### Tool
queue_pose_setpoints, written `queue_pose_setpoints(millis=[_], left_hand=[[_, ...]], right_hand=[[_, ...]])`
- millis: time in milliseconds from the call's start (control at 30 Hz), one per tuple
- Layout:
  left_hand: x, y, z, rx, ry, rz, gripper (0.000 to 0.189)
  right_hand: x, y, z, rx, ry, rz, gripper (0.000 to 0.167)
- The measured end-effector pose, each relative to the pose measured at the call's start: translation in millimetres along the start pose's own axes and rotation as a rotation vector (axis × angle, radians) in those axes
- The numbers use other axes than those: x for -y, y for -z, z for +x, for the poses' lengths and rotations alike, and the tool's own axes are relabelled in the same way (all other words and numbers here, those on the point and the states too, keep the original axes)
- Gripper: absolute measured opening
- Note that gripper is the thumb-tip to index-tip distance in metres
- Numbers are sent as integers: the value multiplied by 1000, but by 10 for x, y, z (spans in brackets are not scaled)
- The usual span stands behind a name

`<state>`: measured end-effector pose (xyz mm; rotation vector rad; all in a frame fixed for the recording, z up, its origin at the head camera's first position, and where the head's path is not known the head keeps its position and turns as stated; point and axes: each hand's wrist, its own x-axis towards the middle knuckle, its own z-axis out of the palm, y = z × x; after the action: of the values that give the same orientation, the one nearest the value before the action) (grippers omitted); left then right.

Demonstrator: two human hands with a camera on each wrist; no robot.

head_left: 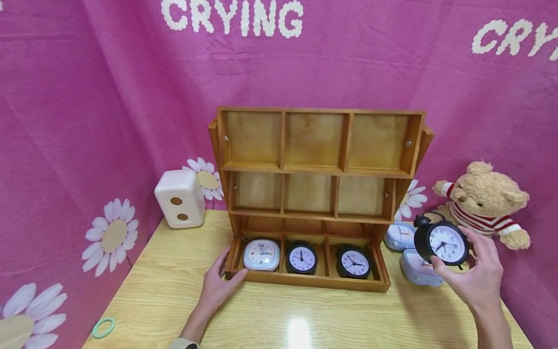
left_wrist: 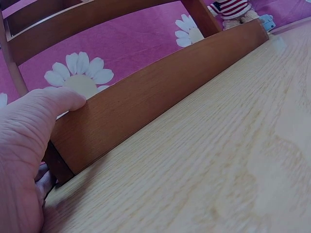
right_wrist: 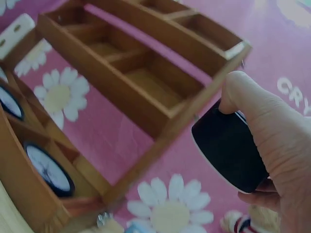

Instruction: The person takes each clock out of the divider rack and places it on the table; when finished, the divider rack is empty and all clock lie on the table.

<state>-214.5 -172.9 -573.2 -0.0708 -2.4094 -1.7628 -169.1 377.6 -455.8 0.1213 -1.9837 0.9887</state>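
My right hand (head_left: 477,271) grips a black twin-bell alarm clock (head_left: 445,244) in the air, right of the wooden shelf, its white dial showing in the head view. In the right wrist view the clock's black side (right_wrist: 228,145) sits between thumb and fingers. My left hand (head_left: 216,283) holds the lower left corner of the three-tier wooden shelf (head_left: 307,279); its thumb (left_wrist: 68,99) lies over the front board. The bottom tier holds a white and light-blue clock (head_left: 261,255) at left, a black round clock (head_left: 302,259) in the middle and another black round clock (head_left: 353,262) at right.
Two light-blue clocks (head_left: 420,268) lie on the table right of the shelf. Behind them sits a teddy bear (head_left: 486,198) in a striped sweater. A white box with two round holes (head_left: 180,198) stands back left. A green ring (head_left: 103,328) lies at front left. Pink cloth hangs behind.
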Motion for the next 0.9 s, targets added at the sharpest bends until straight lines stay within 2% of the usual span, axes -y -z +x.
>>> queue_pose_setpoints(millis=[233,367,667,900], left_hand=[[29,-6,-5,-16,-24,-16,84],[29,-5,3,-17,-46,-9,83],[42,-4,23,1,-14,-30,85],[45,4,11,4,-7,-30,86]], right_hand=[[-332,115,-53,-24,8,-85,87],[-476,177,-90,-27,-20,-117,84],[-734,357,-239,-42,-130,-216,78],[-967,534,-335,-17,-127,-264,78]])
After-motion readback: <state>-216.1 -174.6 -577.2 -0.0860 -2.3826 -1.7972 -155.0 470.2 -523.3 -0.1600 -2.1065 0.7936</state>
